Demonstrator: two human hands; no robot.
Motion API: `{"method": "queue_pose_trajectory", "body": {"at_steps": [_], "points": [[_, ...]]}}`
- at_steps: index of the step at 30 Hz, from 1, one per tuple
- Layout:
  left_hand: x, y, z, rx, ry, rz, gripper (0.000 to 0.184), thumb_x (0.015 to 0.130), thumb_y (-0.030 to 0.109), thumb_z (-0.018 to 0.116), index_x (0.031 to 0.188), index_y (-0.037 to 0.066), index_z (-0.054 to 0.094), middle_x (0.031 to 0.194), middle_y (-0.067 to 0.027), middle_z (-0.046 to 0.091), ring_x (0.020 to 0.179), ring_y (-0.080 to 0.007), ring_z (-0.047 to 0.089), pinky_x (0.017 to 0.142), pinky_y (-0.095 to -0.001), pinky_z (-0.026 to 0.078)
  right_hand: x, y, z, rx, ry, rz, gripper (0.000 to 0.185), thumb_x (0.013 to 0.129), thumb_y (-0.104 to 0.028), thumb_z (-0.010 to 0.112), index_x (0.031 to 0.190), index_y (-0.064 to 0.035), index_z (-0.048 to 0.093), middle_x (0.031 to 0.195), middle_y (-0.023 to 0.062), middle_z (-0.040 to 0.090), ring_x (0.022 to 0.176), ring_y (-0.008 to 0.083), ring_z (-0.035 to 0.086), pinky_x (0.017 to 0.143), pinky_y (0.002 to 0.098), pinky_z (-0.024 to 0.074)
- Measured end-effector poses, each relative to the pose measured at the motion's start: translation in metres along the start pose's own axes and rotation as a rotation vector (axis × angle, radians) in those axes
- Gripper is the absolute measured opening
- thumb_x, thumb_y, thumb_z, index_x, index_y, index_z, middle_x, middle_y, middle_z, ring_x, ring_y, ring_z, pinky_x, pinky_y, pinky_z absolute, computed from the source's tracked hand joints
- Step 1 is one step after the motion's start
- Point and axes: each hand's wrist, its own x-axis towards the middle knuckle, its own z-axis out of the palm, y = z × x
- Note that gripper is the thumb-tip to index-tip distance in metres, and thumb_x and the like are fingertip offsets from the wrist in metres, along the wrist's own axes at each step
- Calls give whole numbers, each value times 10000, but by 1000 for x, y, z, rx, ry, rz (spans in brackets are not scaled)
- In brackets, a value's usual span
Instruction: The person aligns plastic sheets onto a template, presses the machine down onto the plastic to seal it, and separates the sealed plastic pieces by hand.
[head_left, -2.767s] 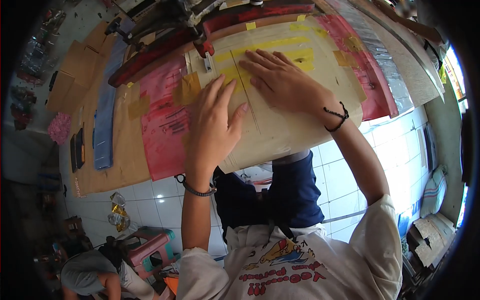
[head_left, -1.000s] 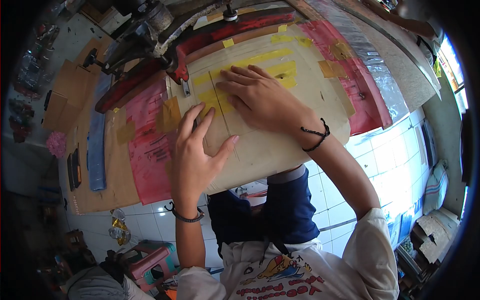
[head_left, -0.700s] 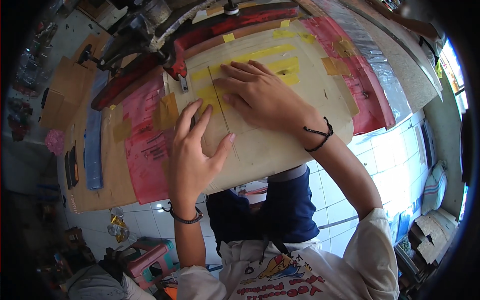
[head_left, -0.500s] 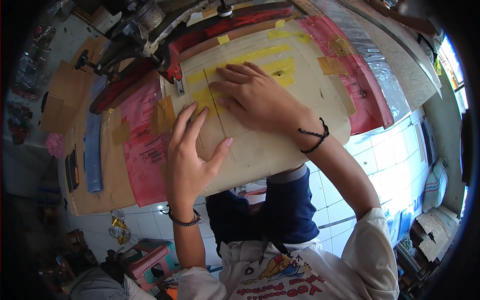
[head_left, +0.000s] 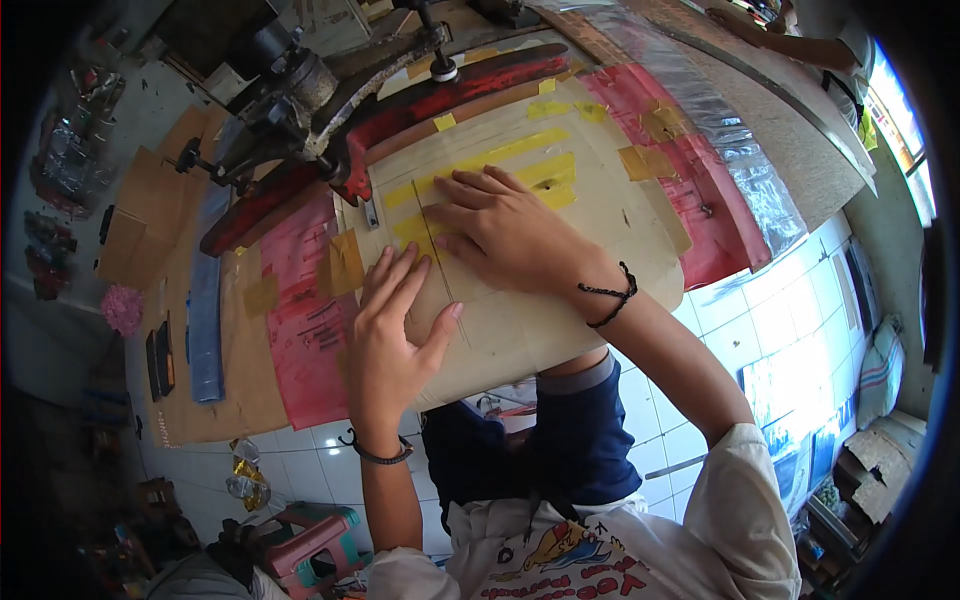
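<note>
A beige sheet (head_left: 540, 310) covers the work surface in front of me, with strips of yellow tape (head_left: 545, 190) and thin dark lines on it. My right hand (head_left: 515, 228) lies flat over the yellow tape, fingers stretched towards the upper left. Lower and to the left, my left hand (head_left: 395, 335) rests its fingertips near a dark line (head_left: 436, 250), thumb spread apart. Neither hand holds anything. Just above the left fingertips is a small slotted metal piece (head_left: 372, 215). A curved red metal bar (head_left: 460, 90) runs along the far side of the sheet.
Dark machine parts (head_left: 300, 85) rise behind the bar. Red translucent plastic (head_left: 300, 310) flanks the sheet, with clear plastic (head_left: 745, 125) at the right. A blue strip (head_left: 207, 330) lies at the left. A pink and green stool (head_left: 310, 550) stands below. Another person's arm (head_left: 790, 45) shows upper right.
The camera view has shifted slightly, so the machine and table appear lower. My left fingers have come closer together. My right hand stays flat on the sheet.
</note>
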Motion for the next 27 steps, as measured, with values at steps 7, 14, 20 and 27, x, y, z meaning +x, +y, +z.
{"method": "queue_pose_trajectory", "body": {"at_steps": [7, 14, 20, 27], "points": [[1, 5, -2, -27, 8, -27, 508, 865, 223, 761, 1298, -20, 653, 1432, -175, 598, 1381, -370, 510, 1130, -443, 419, 0, 0, 0, -9, 8, 1, 329, 940, -251, 627, 1196, -71, 729, 1361, 198, 620, 1328, 344, 533, 1163, 476, 350], [2, 6, -3, -47, 14, -25, 507, 859, 219, 765, 1289, -23, 648, 1423, -169, 598, 1356, -372, 524, 1123, -447, 423, 1, -10, -18, 112, -9, -24, 192, 881, -175, 677, 1000, -67, 782, 1241, 135, 692, 1175, 293, 615, 1057, 412, 456], [1, 5, -2, -24, 28, -14, 503, 864, 220, 768, 1286, -26, 646, 1412, -184, 597, 1339, -381, 534, 1110, -453, 433, 2, -10, -20, 139, 8, -54, 138, 855, -152, 692, 916, -70, 785, 1102, 74, 740, 1085, 271, 647, 1001, 398, 492], [-23, 14, -6, -48, 275, -34, 435, 865, 143, 769, 1257, -13, 661, 1321, -188, 627, 1214, -393, 609, 1026, -460, 494, 4, -14, -25, 142, -16, -33, 132, 840, -146, 700, 900, -62, 782, 1100, 81, 739, 1085, 280, 649, 1004, 400, 495]]}}
